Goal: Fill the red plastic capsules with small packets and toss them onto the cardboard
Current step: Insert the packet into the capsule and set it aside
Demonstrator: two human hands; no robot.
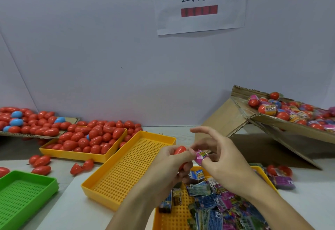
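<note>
1. You work at a pale surface (68, 190) set against a plain white wall (90, 48); a paper sign (199, 5) at the upper centre of the frame reads "套膜" above a red bar.
2. At the lower left sits a green tray (21, 199). Above it, a flat cardboard sheet (36, 135) and a yellow tray (81, 154) both carry heaps of red capsules (94, 137), a few of them blue.
3. A perforated yellow tray (130, 168) lies diagonally at the centre.
4. Your left hand (170, 166) grips a red capsule (179, 150) at the centre of the frame, its long axis running roughly up and down, its rounded end pointing up.
5. Your right hand (223, 159) pinches a small pink packet (200, 156) just beside the capsule, other fingers spread; its print is too small to read.
6. Below your hands, another yellow tray (166, 219) holds loose packets (217, 204).
7. At the upper right, a tilted cardboard (272, 122) carries wrapped capsules (290, 112).
</note>
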